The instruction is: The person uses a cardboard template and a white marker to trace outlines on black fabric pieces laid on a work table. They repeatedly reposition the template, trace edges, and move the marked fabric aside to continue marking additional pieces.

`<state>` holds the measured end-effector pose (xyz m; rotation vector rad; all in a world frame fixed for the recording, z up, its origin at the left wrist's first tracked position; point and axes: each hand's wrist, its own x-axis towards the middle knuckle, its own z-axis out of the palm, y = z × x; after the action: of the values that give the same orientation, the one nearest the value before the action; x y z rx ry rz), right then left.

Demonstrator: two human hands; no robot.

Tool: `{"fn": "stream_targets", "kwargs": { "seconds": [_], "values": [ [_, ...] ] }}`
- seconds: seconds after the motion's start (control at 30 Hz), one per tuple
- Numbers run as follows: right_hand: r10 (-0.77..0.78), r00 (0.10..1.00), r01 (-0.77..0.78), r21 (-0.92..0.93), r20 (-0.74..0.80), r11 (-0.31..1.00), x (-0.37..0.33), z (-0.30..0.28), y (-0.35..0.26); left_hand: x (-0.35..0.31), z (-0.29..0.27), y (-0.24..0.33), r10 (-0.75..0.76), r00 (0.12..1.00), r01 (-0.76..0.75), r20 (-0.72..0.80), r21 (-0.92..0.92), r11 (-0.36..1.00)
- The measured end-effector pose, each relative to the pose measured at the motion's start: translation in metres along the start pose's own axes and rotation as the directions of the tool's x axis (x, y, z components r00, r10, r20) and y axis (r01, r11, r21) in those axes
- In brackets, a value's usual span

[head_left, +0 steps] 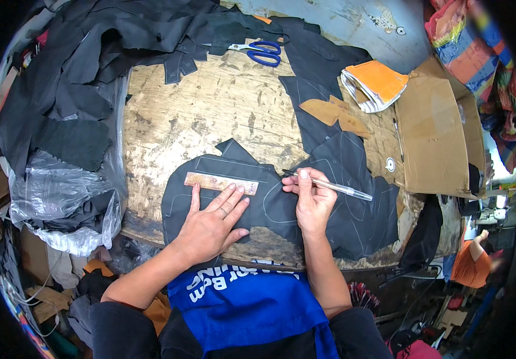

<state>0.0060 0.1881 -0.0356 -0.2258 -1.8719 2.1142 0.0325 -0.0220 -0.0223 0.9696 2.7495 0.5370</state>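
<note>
A dark grey sheet of material [210, 206] with pale drawn outlines lies at the near edge of the wooden table. My left hand [215, 221] rests on it, fingers spread, the fingertips touching the lower edge of a small brown rectangular template [222, 183]. Between the fingers of my right hand [311, 200] is a pen [347, 190] with a clear barrel; its dark tip points left, over the sheet's upper edge. More marked dark material [353, 221] spreads to the right, beneath and beyond that hand. Brown curved templates [332, 115] lie farther off.
Blue-handled scissors [264, 52] lie at the far side. Dark scraps [84, 54] heap up at the left, above a clear plastic bag [66, 185]. An orange-covered pad [377, 84] and a cardboard box [434, 131] stand right. Another person in orange [472, 263] is at far right.
</note>
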Motion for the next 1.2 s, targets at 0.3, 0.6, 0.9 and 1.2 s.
{"fn": "stream_targets", "kwargs": {
  "seconds": [0.3,0.6,0.9,1.2],
  "values": [
    [0.086,0.968,-0.074,-0.059,0.234,0.996,-0.005,0.029,-0.005,-0.002,0.011,-0.001,0.018,0.998,-0.017,-0.065,0.029,0.999],
    [0.061,0.784,0.023,-0.127,0.618,0.992,0.001,0.103,0.004,-0.003,0.013,-0.006,0.006,1.0,-0.007,-0.014,-0.085,0.996],
    [-0.058,0.69,0.383,-0.296,0.722,0.875,0.009,0.12,-0.003,-0.003,0.023,-0.008,0.06,0.977,-0.084,-0.202,-0.113,0.99],
    [-0.09,0.738,0.439,-0.375,0.669,0.817,0.012,0.12,-0.004,-0.003,0.016,-0.005,0.016,0.995,-0.03,-0.101,-0.131,0.991]
  ]
}}
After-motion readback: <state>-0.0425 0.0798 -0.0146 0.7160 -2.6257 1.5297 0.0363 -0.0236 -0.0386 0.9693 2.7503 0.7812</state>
